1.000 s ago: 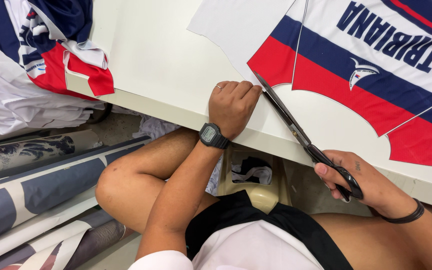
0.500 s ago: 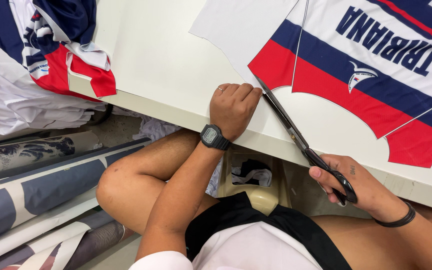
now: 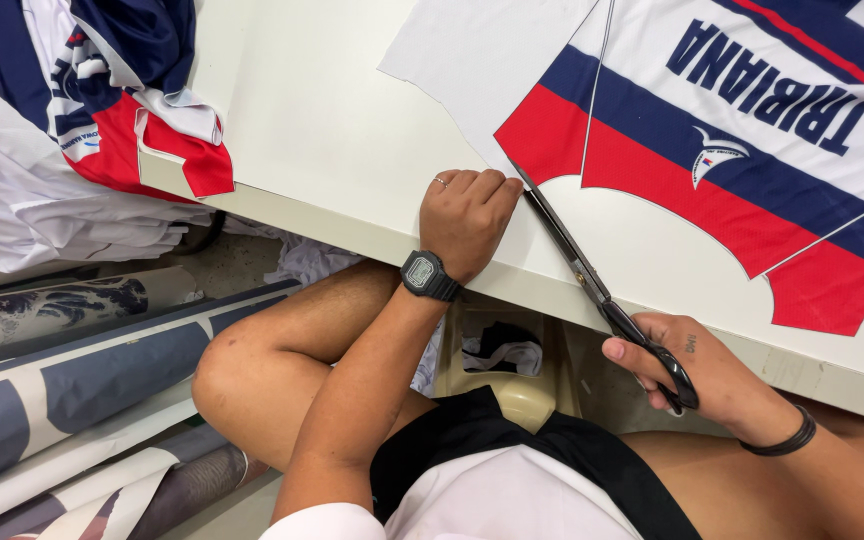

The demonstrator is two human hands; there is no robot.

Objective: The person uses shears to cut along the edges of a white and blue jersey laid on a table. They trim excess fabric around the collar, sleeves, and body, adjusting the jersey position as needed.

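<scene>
A printed fabric panel [image 3: 712, 170] in white, navy and red lies flat on a cream table [image 3: 332, 130]. My right hand [image 3: 697, 370] grips the black handles of long scissors [image 3: 592, 275], whose blades point up-left to the panel's red edge. My left hand [image 3: 467, 215], with a ring and a black wristwatch, is curled in a fist on the table, pinching the fabric edge right beside the blade tips. A black band circles my right wrist.
A heap of red, white and navy fabric pieces [image 3: 102, 110] hangs over the table's left corner. Rolls of printed fabric [image 3: 62, 380] lie on the floor at left. A beige stool [image 3: 512, 370] shows under the table between my bare knees.
The view has shifted slightly. My right hand and the scissors have moved a little forward along the fabric edge; my left hand stays put.
</scene>
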